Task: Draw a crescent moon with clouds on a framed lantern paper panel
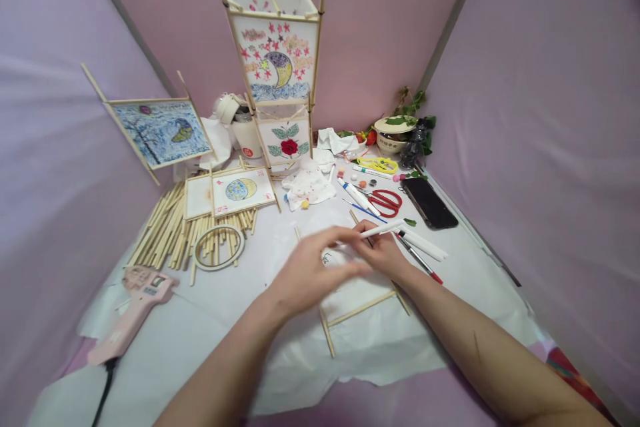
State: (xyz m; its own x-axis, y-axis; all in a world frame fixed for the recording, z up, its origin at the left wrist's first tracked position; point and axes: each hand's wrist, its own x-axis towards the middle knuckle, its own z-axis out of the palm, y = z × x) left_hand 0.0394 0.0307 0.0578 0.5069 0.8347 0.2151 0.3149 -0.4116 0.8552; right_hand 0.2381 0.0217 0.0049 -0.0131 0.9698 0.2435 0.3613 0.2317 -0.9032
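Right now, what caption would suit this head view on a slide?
Right hand holding a white pen, left hand beside it, over a blank stick-framed panel, painted paper lantern behind.

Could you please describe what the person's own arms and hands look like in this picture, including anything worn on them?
Both arms are bare from the bottom edge of the picture to the fingertips: no sleeves, gloves, watch or bracelets show. The left hand is blurred, so rings cannot be ruled out there; none is visible on the right hand. A short, thin dark line marks the right forearm. Nails are too small to judge.
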